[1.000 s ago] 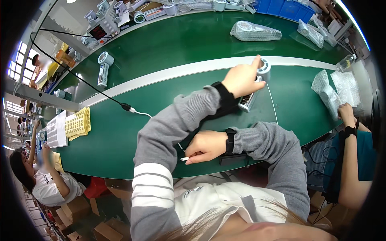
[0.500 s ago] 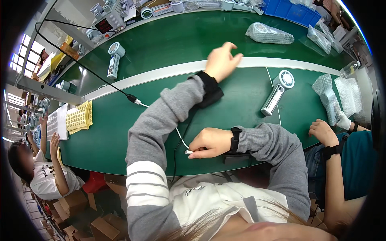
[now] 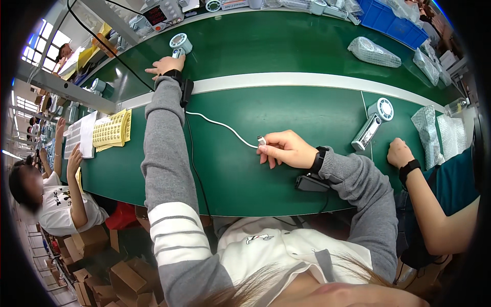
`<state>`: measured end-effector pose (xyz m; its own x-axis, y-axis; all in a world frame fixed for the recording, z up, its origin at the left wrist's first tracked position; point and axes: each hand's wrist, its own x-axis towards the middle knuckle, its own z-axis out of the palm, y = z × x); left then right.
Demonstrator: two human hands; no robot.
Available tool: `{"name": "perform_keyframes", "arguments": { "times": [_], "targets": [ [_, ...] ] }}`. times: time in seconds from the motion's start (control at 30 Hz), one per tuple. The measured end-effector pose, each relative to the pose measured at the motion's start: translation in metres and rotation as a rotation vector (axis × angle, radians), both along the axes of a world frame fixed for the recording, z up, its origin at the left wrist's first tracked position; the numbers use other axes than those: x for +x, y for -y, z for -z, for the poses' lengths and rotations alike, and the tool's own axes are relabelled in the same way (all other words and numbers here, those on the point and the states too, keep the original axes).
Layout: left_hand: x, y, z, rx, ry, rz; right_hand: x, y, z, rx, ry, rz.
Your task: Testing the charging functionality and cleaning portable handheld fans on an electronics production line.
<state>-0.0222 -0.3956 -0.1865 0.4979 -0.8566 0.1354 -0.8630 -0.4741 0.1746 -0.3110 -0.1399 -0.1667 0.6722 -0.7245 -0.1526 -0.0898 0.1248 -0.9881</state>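
Right fingers (image 3: 272, 151) pinching white plug (image 3: 261, 140), left fingers (image 3: 153, 70) spread at fan (image 3: 180, 43), hold unclear, blue bin (image 3: 388, 24) beyond

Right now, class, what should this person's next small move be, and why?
Probably to close the left hand securely on the far handheld fan: that hand is at the fan's handle, its grip partly hidden, while the right hand holds a white cable plug.
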Motion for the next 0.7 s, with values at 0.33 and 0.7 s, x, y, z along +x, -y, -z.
{"name": "perform_keyframes", "arguments": {
  "times": [0.33, 0.7],
  "targets": [
    [-0.056, -0.032, -0.024, -0.499, -0.792, 0.549, -0.002, 0.0, -0.004, 0.015, 0.048, 0.087],
    [-0.135, -0.16, -0.054, -0.161, -1.938, 0.785, -0.007, -0.001, -0.005, -0.045, 0.067, 0.291]
  ]
}}
